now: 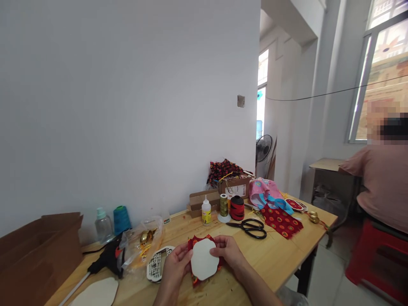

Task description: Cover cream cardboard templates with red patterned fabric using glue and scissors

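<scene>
head view, near to far. the white shaped card (203, 260) is held flat against a red printed fabric (195, 281), just above the near part of the wooden table (280, 259); the fabric shows only as a fringe around the card's outline. the left hand (175, 265) is closed on the card's 9 o'clock edge, thumb on its face; the right hand (228, 251) is pinched on the 2 o'clock edge. both are in contact, neither nearer. the card's long axis is seen to run from 6 to 12 o'clock, away from the wearer. at 9 o'clock, just beside the left hand, a white lattice cut-out (157, 265) is laid flat, with a black glue gun (108, 258) beyond it. at 1 o'clock, well apart, black scissors (251, 227) are laid, and a glue bottle (206, 211) is stood at 12 o'clock.
</scene>
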The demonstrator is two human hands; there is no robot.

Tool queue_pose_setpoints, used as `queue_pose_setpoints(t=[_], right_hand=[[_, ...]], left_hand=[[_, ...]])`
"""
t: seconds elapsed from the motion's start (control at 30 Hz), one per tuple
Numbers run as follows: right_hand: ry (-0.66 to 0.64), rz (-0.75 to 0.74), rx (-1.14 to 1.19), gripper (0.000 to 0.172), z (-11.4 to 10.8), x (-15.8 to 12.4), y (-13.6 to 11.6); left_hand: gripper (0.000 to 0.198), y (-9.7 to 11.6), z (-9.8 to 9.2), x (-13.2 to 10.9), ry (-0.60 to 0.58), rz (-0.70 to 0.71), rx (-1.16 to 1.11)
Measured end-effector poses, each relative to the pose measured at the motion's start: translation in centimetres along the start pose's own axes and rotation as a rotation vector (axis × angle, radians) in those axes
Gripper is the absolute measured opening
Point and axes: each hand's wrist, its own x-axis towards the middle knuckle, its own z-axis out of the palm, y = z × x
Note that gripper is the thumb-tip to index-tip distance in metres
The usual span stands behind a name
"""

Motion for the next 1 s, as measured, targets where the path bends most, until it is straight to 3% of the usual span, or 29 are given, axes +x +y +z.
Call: queue_pose_setpoints(t=[0.23, 0.5, 0.63, 0.8, 1.0], right_hand=[[0.069, -0.027, -0.201, 0.021, -0.5, -0.3, 1.0], [0.249, -0.228, -0.451, 0.032, -3.0, -2.8, 0.1], [0.217, -0.254, -0.501, 0.028, -3.6, -3.9, 0.1], [0.187, -0.214, -0.449, 0.031, -3.6, -3.8, 0.1], [0.109, -0.145, -0.368, 0.031, -4.8, -2.8, 1.7]], left_hand=[[0.023, 0.3, -0.6, 0.3, 0.096, 0.154, 0.167], [0.030, -0.4, 0.3, -0.9, -0.016, 0.242, 0.396], [0.038, -1.1, 0.7, -1.5, -0.072, 0.266, 0.469], [0.068, -2.9, 1.1, -0.9, -0.301, 0.351, 0.832], [0.044, -5.2, 0.1, 2.2, -0.310, 0.244, 0.882]])
